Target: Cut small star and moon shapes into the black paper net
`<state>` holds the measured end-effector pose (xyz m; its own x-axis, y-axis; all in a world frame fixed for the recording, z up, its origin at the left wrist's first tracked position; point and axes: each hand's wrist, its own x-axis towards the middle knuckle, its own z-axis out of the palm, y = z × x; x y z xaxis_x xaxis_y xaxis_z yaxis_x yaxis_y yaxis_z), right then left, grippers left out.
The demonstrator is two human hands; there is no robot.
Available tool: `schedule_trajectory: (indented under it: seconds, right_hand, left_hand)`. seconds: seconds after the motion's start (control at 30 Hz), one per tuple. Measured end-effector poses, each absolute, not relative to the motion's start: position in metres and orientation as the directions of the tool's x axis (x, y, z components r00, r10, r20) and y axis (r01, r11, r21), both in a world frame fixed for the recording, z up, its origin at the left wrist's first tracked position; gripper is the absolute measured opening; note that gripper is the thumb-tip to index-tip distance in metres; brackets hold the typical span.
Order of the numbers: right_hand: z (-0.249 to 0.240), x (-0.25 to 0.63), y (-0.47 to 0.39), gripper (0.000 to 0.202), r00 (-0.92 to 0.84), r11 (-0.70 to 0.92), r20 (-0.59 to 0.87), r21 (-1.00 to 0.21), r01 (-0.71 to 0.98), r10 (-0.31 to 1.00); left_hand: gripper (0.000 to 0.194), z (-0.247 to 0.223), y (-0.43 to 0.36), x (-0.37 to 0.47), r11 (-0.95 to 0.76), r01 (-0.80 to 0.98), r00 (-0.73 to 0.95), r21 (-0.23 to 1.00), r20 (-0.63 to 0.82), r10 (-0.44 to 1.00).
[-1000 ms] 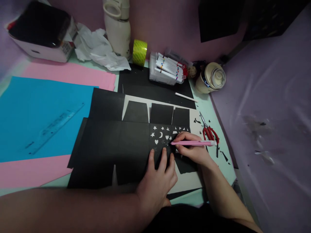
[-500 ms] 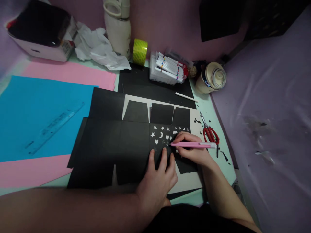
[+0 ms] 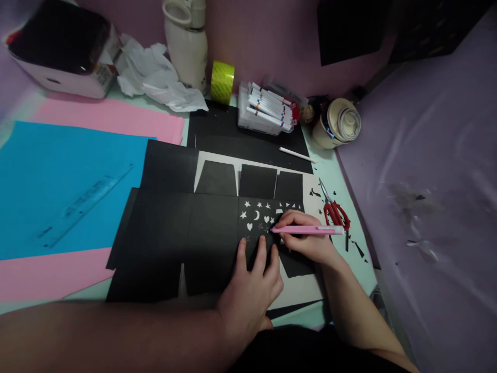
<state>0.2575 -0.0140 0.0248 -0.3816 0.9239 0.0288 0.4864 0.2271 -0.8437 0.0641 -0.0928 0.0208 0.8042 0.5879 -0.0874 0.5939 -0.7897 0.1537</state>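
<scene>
My right hand (image 3: 301, 235) pinches a slim pink pen-shaped craft knife (image 3: 306, 230), held nearly level. Its tip touches a sheet of black card (image 3: 215, 228) beside faint star outlines; the point itself is too small to make out. Around it, the card has cut-out stars, hearts and a crescent moon (image 3: 257, 215). My left hand (image 3: 252, 280) lies with spread fingers on the card just below these shapes. The card has fold lines and flaps along its far edge, with a pale board (image 3: 298, 286) under its right part.
Red-handled scissors (image 3: 336, 213) and black scraps lie at the right. A white stick (image 3: 297, 154), a box of white markers (image 3: 267, 109), yellow tape (image 3: 222, 83) and a jar (image 3: 337, 124) are behind. A clear ruler (image 3: 89, 203) rests on blue paper (image 3: 77, 155) at left.
The far end of the pink craft knife has lifted and shifted slightly left, its tip staying near the same outline. My left hand stays in place on the card.
</scene>
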Motion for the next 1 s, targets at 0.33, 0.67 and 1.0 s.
schedule_trajectory:
  seconds: [0.33, 0.67, 1.0]
  right_hand:
    - [0.025, 0.258, -0.015, 0.014, -0.376, 0.226, 0.028, -0.840, 0.493, 0.926]
    - [0.025, 0.257, -0.014, 0.013, -0.393, 0.241, 0.032, -0.835, 0.495, 0.919]
    - [0.039, 0.258, 0.000, 0.020, -0.477, 0.168, -0.142, -0.819, 0.549, 0.867]
  left_hand:
    - [0.080, 0.021, -0.092, 0.064, -0.790, 0.594, 0.804, 0.153, -0.091, 0.587]
    - [0.077, 0.019, -0.094, 0.065, -0.790, 0.594, 0.804, 0.151, -0.084, 0.589]
    - [0.081, 0.017, -0.094, 0.066, -0.794, 0.592, 0.805, 0.138, -0.050, 0.592]
